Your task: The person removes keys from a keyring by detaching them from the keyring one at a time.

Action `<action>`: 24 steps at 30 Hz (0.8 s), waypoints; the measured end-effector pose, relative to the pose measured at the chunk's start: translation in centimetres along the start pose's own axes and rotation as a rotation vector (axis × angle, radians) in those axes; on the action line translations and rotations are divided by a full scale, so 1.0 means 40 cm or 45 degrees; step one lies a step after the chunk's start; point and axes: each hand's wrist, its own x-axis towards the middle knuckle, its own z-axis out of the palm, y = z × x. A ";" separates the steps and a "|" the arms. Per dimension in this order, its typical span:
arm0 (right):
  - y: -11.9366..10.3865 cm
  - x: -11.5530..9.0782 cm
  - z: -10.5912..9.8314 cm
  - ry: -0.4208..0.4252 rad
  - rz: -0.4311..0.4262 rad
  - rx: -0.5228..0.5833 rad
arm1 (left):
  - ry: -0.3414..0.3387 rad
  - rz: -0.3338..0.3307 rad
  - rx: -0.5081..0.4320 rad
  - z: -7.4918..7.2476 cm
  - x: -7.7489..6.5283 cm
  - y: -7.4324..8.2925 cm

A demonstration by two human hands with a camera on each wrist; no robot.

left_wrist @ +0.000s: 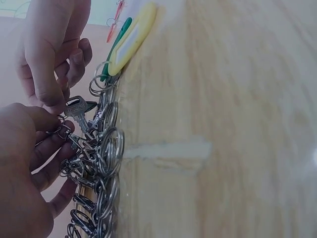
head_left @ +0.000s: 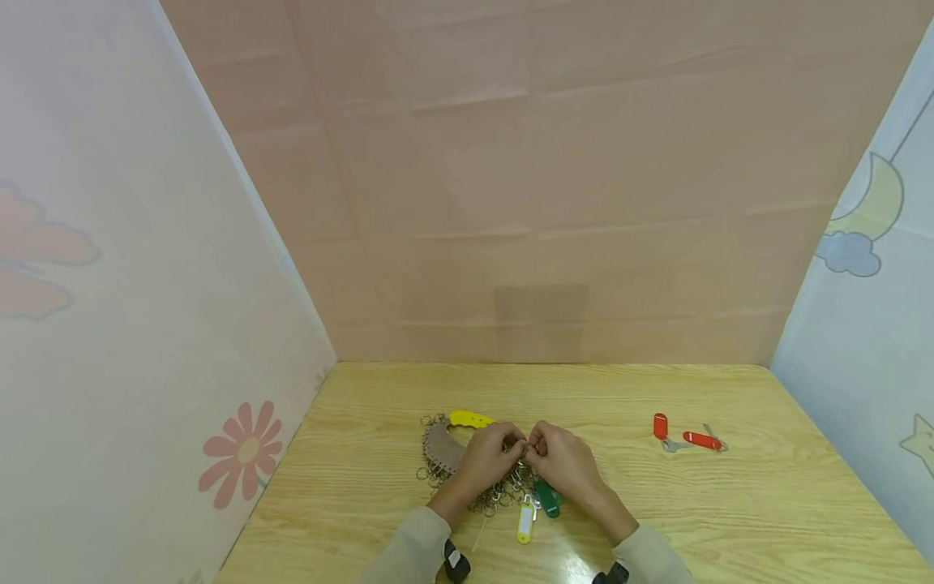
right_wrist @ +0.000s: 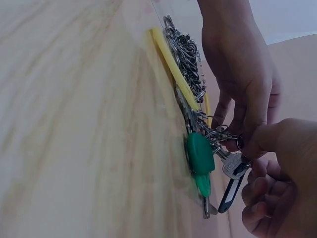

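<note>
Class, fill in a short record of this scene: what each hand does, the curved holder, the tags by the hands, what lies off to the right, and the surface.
left hand: pinches a small metal clip
right hand: holds a key near its top; a black tag hangs beside it
holder: brown curved plate, yellow handle, metal rings along its edge
tags near hands: yellow tag, green tag
off to the right: two red tags with keys
surface: wood-grain table

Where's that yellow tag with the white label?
In the head view, the yellow tag lies on the wooden table, low and slightly right of centre, just left of the green tag.
</note>
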 end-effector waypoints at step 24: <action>0.010 0.004 -0.011 -0.097 0.040 0.361 | 0.004 -0.012 0.000 0.002 0.000 -0.002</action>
